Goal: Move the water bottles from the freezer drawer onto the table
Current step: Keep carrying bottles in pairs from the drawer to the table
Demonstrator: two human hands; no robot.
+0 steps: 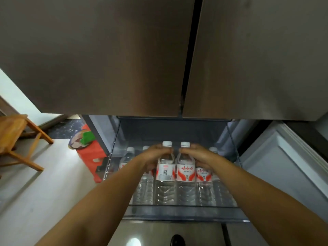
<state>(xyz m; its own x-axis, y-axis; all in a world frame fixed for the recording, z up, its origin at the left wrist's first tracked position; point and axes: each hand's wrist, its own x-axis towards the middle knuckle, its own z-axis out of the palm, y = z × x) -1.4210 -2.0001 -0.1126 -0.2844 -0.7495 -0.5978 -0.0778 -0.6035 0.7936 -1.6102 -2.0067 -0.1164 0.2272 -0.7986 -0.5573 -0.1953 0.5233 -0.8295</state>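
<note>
hands [154, 157] round ribbed, seemingly plastic bottles [166, 173]

Fingertips of both hands [177, 153] hidden behind 2 bottle necks [174, 150]. Bottles [128, 155] further back partly covered by forearms, labels there unreadable. Wooden chair [16, 139] cut off at left edge.
</note>
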